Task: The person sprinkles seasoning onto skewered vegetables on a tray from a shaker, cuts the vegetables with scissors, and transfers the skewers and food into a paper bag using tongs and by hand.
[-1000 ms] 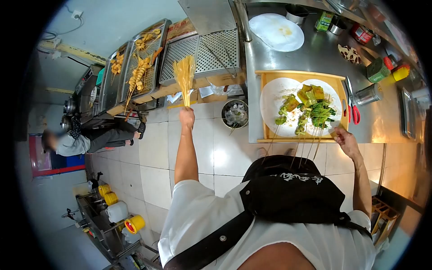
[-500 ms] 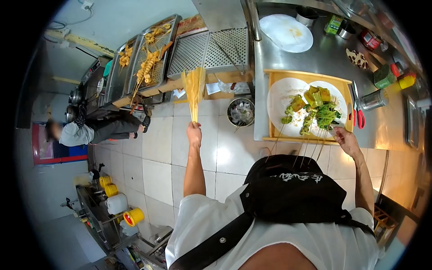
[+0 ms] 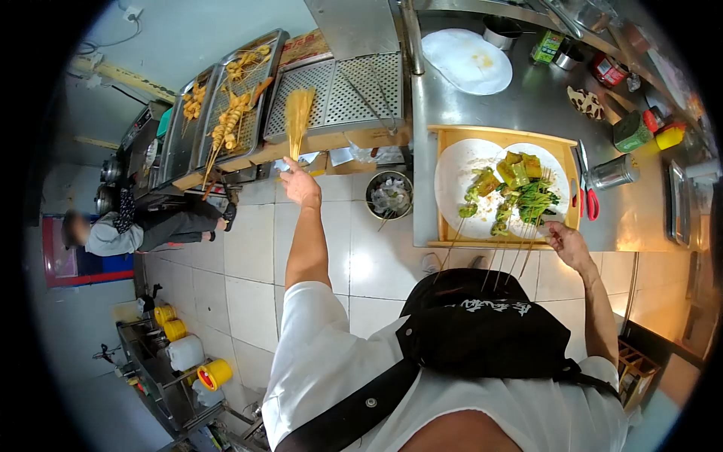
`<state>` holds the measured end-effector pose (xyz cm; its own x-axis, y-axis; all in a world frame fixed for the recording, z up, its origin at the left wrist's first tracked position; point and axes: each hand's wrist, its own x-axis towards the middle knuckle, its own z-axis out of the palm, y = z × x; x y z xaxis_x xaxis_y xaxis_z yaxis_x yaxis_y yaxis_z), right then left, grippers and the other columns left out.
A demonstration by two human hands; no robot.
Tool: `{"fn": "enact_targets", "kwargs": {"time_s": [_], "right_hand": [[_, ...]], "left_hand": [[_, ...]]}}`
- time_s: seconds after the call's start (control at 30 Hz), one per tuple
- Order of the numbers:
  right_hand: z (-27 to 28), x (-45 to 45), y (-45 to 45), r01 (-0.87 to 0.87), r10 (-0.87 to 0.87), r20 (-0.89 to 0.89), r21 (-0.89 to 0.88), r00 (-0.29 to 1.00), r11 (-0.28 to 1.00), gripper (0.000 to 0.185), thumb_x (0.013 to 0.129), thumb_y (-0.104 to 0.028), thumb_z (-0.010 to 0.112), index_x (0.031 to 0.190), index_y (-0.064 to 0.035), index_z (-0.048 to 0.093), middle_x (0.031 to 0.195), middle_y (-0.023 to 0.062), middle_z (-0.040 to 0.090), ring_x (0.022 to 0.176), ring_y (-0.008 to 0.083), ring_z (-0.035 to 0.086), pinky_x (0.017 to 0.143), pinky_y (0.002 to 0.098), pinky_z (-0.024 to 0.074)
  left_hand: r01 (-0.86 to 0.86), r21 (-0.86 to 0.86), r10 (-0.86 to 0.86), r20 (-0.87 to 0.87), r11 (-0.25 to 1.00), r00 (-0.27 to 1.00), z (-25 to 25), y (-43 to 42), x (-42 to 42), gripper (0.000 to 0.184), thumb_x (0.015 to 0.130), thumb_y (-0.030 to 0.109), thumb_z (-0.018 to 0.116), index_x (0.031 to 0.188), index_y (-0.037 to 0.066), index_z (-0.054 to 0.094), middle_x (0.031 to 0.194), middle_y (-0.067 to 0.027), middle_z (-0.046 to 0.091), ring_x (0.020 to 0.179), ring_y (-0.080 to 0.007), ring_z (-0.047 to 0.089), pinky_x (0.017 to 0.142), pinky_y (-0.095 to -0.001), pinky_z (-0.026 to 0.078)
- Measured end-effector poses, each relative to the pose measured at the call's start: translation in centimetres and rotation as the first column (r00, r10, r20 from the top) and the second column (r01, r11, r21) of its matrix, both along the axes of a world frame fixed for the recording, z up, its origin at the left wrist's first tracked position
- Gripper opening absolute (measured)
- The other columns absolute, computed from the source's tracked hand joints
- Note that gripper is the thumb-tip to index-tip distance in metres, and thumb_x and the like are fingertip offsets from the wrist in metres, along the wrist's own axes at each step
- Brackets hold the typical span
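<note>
Left hand (image 3: pixel 303 185) closed round narrow end of fan-shaped yellow bundle (image 3: pixel 299 117), seen against perforated metal tray (image 3: pixel 305 75); contact between them cannot be told. Bundle judged light, broad end thin and easily crushed; best grasped low, where narrowest. Right hand (image 3: pixel 566 242) held at front rim of wooden tray (image 3: pixel 482 132), fingers curled beside sticks of skewered greens (image 3: pixel 553 207); grip cannot be told. Greens, probably limp and slippery, laid on white plates (image 3: pixel 454 162); best lifted by sticks.
</note>
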<state>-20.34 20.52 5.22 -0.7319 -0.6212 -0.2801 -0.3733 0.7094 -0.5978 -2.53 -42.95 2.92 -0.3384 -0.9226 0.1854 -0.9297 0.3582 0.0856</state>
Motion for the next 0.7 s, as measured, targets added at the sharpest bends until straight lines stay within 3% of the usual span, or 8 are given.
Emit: {"fn": "enact_targets", "kwargs": {"time_s": [0.1,0.17,0.23,0.33,0.43,0.47,0.6,0.7], "right_hand": [[2.9,1.2,-0.9,0.001,0.000,-0.044,0.024,0.999,1.000,0.037,0.082,0.001,0.062,0.118,-0.0052,0.058,0.083,0.0099,0.064,0.071,0.0184,0.060,0.066,0.0304,0.0508],[1.8,1.6,0.0,0.036,-0.035,0.015,-0.026,0.999,0.999,0.035,0.083,0.001,0.060,0.117,-0.0039,0.057,0.085,0.0104,0.065,0.073,0.0208,0.062,0.067,0.0313,0.0514],[1.8,1.8,0.0,0.021,-0.022,-0.020,-0.076,1.000,0.997,0.034,0.084,0.001,0.060,0.117,-0.0033,0.057,0.087,0.0106,0.066,0.073,0.0226,0.062,0.068,0.0316,0.0516],[1.9,1.2,-0.7,0.127,-0.136,0.157,0.066,0.978,0.990,0.037,0.084,0.003,0.057,0.120,-0.0035,0.056,0.095,0.0135,0.066,0.075,0.0244,0.062,0.070,0.0317,0.0520],[2.4,0.3,-1.6,0.080,-0.095,-0.159,-0.098,0.983,0.992,0.042,0.084,0.006,0.054,0.124,-0.0051,0.055,0.103,0.0162,0.064,0.078,0.0239,0.062,0.071,0.0320,0.0521],[3.3,0.0,-1.5,0.087,-0.100,-0.190,-0.076,0.977,0.993,0.045,0.084,0.006,0.054,0.127,-0.0059,0.053,0.109,0.0176,0.063,0.083,0.0239,0.063,0.074,0.0330,0.0526],[3.7,-1.4,-2.0,0.146,-0.165,-0.105,-0.168,0.981,0.975,0.045,0.083,0.003,0.060,0.127,-0.0063,0.053,0.110,0.0161,0.063,0.085,0.0237,0.063,0.075,0.0325,0.0531],[4.0,-1.4,-2.3,0.083,-0.102,-0.141,-0.133,0.985,0.988,0.044,0.083,0.003,0.061,0.126,-0.0063,0.054,0.109,0.0155,0.064,0.083,0.0227,0.063,0.073,0.0325,0.0530]], "left_hand": [[0.077,0.077,-0.079,0.026,0.994,0.997,-0.8,0.4,-0.3,0.063,0.092,0.006,0.043,0.148,0.014,0.017,0.114,-0.0196,0.049,0.094,-0.0366,0.061,0.079,-0.0443,0.052],[0.123,0.115,-0.131,0.069,0.986,0.989,0.4,1.4,0.2,0.064,0.092,0.006,0.043,0.149,0.012,0.015,0.114,-0.0195,0.049,0.091,-0.0375,0.063,0.079,-0.0452,0.053],[0.159,0.062,-0.166,0.129,0.985,0.978,-0.6,1.3,0.8,0.064,0.092,0.006,0.043,0.148,0.009,0.014,0.111,-0.0178,0.050,0.080,-0.0358,0.065,0.071,-0.0441,0.054],[0.164,0.063,-0.171,0.128,0.984,0.977,-0.7,2.0,1.6,0.063,0.092,0.006,0.043,0.147,0.007,0.013,0.110,-0.0172,0.051,0.077,-0.0353,0.066,0.068,-0.0441,0.055],[0.161,0.101,-0.173,0.121,0.982,0.977,-0.5,3.7,2.5,0.064,0.091,0.005,0.043,0.147,0.007,0.013,0.112,-0.0184,0.051,0.078,-0.0364,0.066,0.070,-0.0458,0.055],[0.158,0.124,-0.174,0.130,0.980,0.976,-0.4,4.3,2.9,0.064,0.090,0.005,0.043,0.147,0.007,0.013,0.112,-0.0188,0.051,0.078,-0.0366,0.066,0.070,-0.0460,0.054],[0.174,0.132,-0.186,0.085,0.976,0.979,-0.7,6.2,4.9,0.065,0.089,0.003,0.043,0.147,0.007,0.014,0.111,-0.0199,0.052,0.078,-0.0376,0.065,0.070,-0.0470,0.054],[0.187,0.121,-0.196,0.062,0.975,0.979,-1.0,7.0,6.3,0.065,0.088,0.003,0.044,0.147,0.006,0.017,0.111,-0.0199,0.052,0.078,-0.0376,0.065,0.069,-0.0466,0.054]]}}
